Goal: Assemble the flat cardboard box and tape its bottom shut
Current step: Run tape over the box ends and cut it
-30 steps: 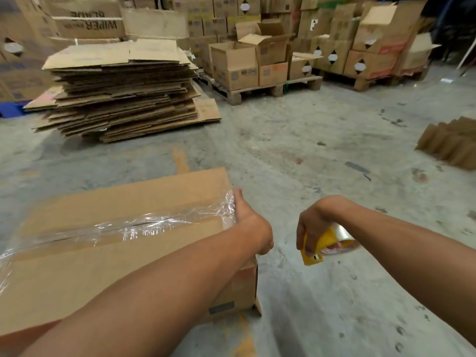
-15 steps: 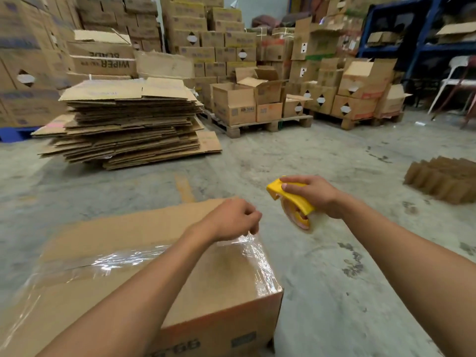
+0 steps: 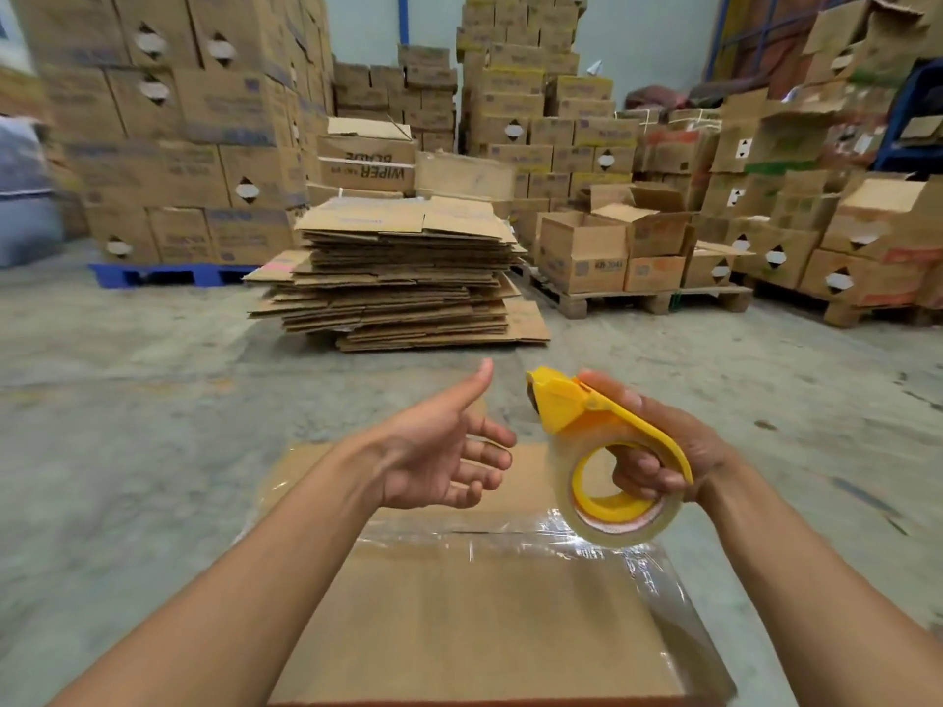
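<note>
Blue pallet (image 3: 163,274): far left on the floor (image 3: 127,400), under a tall wall of stacked cartons (image 3: 168,125).
Flat stack (image 3: 398,278): a pile of folded cardboard sheets on the floor, left of centre, well beyond the hands; a carton printed "WIPER BLADE" upside down (image 3: 367,160) sits behind its top.
Left hand (image 3: 433,461): open and empty, palm turned up and to the right, thumb raised, fingers (image 3: 490,459) loosely spread and slightly curled; it hovers above the far part of the box, touching nothing.
Box (image 3: 474,620): assembled, standing on the floor directly below the hands, closed flaps facing up; the centre seam runs across the view from left to right.
Tape strip (image 3: 510,540): clear, glossy, laid along the seam and wrinkled near the right edge, where it folds down over the box's side.
Dispenser (image 3: 587,426): yellow, hand-held, carrying a roll of clear tape (image 3: 620,525); cutter end points up and left, toward the left thumb but apart from it; it is held above the box's right far corner, just over the strip.
Right hand (image 3: 658,451): closed around the dispenser, fingers (image 3: 638,469) curled through the roll's core, thumb on the upper arm of the frame.
Wood pallets (image 3: 648,301): right of the flat stack, carrying open and closed cartons, with more stacks behind.
</note>
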The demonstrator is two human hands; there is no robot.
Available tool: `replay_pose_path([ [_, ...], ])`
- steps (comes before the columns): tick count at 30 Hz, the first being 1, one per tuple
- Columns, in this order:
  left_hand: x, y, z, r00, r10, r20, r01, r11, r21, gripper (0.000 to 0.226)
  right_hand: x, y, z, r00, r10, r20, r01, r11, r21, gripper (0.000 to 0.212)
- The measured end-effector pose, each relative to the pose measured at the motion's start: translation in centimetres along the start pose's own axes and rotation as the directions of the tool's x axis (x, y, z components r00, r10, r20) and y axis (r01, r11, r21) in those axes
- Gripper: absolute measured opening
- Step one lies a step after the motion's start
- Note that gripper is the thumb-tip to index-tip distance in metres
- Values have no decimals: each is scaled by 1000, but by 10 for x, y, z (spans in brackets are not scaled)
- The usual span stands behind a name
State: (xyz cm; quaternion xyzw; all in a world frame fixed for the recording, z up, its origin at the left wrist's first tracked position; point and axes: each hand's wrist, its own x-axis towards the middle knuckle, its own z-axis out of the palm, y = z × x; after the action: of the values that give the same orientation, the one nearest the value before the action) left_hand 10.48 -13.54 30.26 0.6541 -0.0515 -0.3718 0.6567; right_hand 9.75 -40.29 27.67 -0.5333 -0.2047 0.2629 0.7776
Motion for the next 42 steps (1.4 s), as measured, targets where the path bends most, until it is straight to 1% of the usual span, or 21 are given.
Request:
replay_pose_path([
  [5, 4, -3, 13, 998, -54, 24, 53, 998, 23, 58, -5, 3, -5, 999, -3, -53, 1, 999, -40, 57],
  [8, 11, -8, 16, 997, -79, 25, 80, 996, -40, 47, -12, 2, -9, 997, 4, -81, -8, 998, -58, 58],
  [11, 16, -11, 18, 998, -65, 20, 68, 989, -129, 37, -18, 1, -10, 994, 23, -111, -34, 995, -96, 61],
  [13, 18, -12, 19, 998, -53, 20, 55, 984, -170, 30, -20, 1, -10, 992, 38, -118, -51, 992, -113, 62],
  [16, 21, -15, 21, 998, -57, 30, 62, 973, -223, 26, -22, 2, -10, 990, 56, -126, -73, 989, -130, 62],
  [20, 26, -19, 21, 997, -74, 13, 74, 953, -293, 10, -26, 1, -11, 988, 92, -121, -108, 985, -133, 61],
  [25, 29, -23, 19, 996, -93, 9, 91, 946, -312, 5, -30, 1, -5, 980, 149, -134, -170, 971, -167, 63],
  [27, 30, -27, 14, 994, -114, 2, 110, 952, -287, 6, -31, 0, 2, 972, 187, -143, -215, 953, -216, 66],
  [28, 32, -31, 12, 991, -130, -13, 122, 956, -266, 7, -29, 0, 6, 966, 213, -148, -245, 938, -247, 64],
  [30, 36, -40, 5, 984, -173, -53, 158, 964, -215, 9, -26, 2, 15, 947, 274, -167, -314, 900, -302, 51],
  [32, 39, -48, -6, 975, -203, -90, 187, 969, -158, 10, -25, 4, 23, 925, 323, -201, -375, 863, -338, 44],
  [36, 35, -59, -56, 948, -235, -216, 216, 970, -111, 8, -51, -1, 19, 878, 367, -308, -461, 825, -328, 47],
  [38, 34, -61, -80, 935, -250, -252, 238, 968, -76, 9, -65, -4, 18, 854, 390, -343, -500, 798, -337, 48],
  [40, 43, -54, -87, 929, -251, -272, 267, 963, 23, 11, -71, -5, 21, 843, 394, -366, -518, 777, -357, 45],
  [42, 64, -39, -78, 924, -225, -310, 291, 939, 185, 15, -71, -6, 24, 841, 379, -385, -519, 768, -375, 44],
])
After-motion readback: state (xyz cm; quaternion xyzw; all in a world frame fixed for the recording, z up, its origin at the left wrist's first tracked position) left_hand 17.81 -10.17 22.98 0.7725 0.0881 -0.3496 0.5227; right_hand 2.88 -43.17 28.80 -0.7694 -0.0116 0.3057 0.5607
